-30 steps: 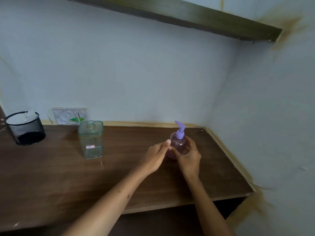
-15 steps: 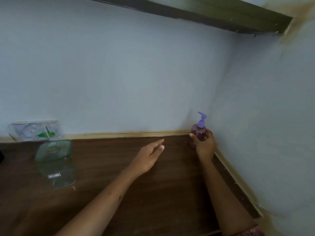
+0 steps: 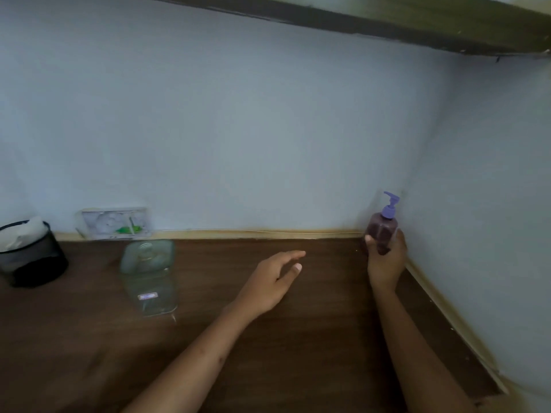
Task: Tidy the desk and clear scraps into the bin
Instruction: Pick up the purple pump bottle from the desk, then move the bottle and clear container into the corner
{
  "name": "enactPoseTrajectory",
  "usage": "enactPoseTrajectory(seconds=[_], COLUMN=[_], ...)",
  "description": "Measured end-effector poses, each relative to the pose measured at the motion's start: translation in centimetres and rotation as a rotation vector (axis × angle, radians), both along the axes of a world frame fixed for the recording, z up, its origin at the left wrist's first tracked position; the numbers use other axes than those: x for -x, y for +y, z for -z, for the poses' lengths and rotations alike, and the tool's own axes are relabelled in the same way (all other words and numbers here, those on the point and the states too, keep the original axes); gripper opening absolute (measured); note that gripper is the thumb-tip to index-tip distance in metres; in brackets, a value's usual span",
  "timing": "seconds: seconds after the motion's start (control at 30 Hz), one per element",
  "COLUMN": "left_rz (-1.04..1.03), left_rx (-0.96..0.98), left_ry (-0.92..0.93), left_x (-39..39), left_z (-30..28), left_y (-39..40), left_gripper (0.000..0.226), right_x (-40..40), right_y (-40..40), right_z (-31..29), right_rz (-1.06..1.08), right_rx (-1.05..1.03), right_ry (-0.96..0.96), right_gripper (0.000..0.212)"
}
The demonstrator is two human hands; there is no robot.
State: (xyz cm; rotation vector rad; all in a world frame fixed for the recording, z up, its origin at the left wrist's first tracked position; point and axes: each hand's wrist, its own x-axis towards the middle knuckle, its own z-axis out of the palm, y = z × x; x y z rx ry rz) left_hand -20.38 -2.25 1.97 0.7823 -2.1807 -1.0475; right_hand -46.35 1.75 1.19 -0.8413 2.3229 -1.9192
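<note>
Pump bottle (image 3: 382,232) is gripped by the right hand (image 3: 386,260), fingers and thumb curled round the lower body; bottle is held upright, purple pump head pointing left, right in the back-right corner of the desk (image 3: 313,338) where the two walls meet. Whether the bottle base is touching the desk cannot be told, as it is hidden by the hand. Left hand (image 3: 272,281) is held loose over the desk middle, fingers extended and slightly spread, nothing grasped; contact with the wood cannot be confirmed. Further left, a clear greenish square jar (image 3: 149,277) with lid is seen standing on the desk, small label on its front face. Behind it, a transparent flat case (image 3: 114,223) with something green inside is leaned against the back wall. At the far left edge a black mesh cup (image 3: 31,260) is placed on the desk, white crumpled material showing at its rim. A dark wooden shelf (image 3: 417,22) is seen overhead.
</note>
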Motion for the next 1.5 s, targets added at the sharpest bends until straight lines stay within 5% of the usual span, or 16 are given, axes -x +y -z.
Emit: enactPoseTrajectory(seconds=[0.17, 0.37, 0.53, 0.67, 0.83, 1.5], left_rz=[-0.111, -0.422, -0.697, -0.849, -0.707, -0.021], left_rx=[0.189, 0.718, 0.724, 0.518, 0.209, 0.268], left_ry=[0.143, 0.258, 0.191, 0.181, 0.094, 0.135], left_x=[-4.8, -10.6, -15.2, -18.7, -20.6, -2.2], left_z=[1.0, 1.8, 1.9, 2.1, 2.5, -0.3], left_y=[2.0, 3.9, 4.4, 3.6, 3.5, 9.4], left_gripper=[0.032, 0.037, 0.047, 0.052, 0.058, 0.073], right_x=[-8.5, -19.2, -27.5, -31.8, -34.3, -18.5], right_y=[1.7, 2.5, 2.5, 2.3, 2.4, 12.7], right_z=[-0.9, 0.0, 1.7, 1.4, -0.3, -3.9], right_rz=[-0.123, -0.438, -0.817, -0.877, -0.835, -0.334], right_rx=[-0.034, 0.019, -0.043, -0.034, -0.006, 0.071], right_ry=[-0.002, 0.058, 0.194, 0.191, 0.027, 0.056], right_gripper=[0.061, 0.044, 0.042, 0.048, 0.051, 0.059])
